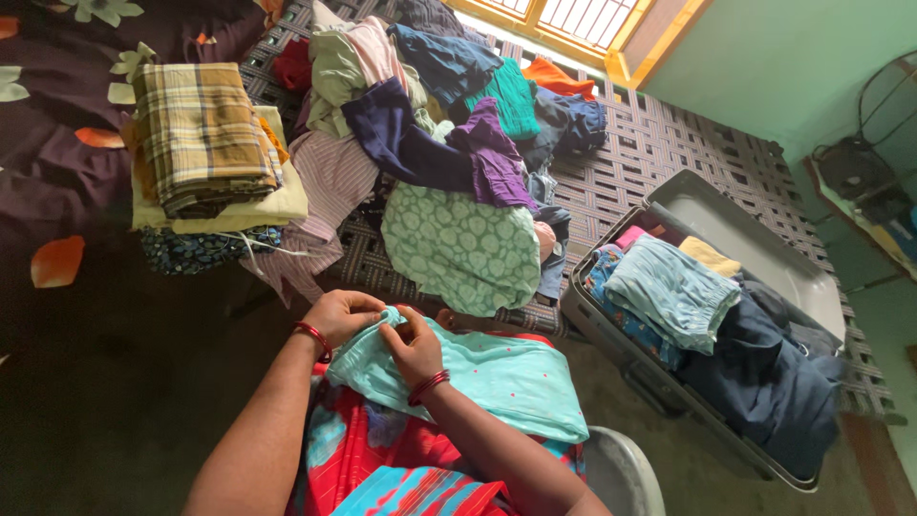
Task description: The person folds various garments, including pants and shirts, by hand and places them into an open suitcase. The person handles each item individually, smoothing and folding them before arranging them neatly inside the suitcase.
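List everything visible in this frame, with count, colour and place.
Turquoise garment: one, light turquoise with small dots, across the person's lap.
Folded stack: one pile, plaid on top, pale yellow beneath, upper left on the bed.
Loose clothes heap: one heap, navy, purple, teal, pink, green print, centre of the bed.
Suitcase: one, grey, open at right, holding light blue, navy, pink and yellow clothes.
Bedcover: one, dark with a leaf print, left.
Window: one, yellow frame, top.
Left hand: pinching the garment's edge, red bangle at the wrist.
Right hand: pinching the same edge, red bangle.
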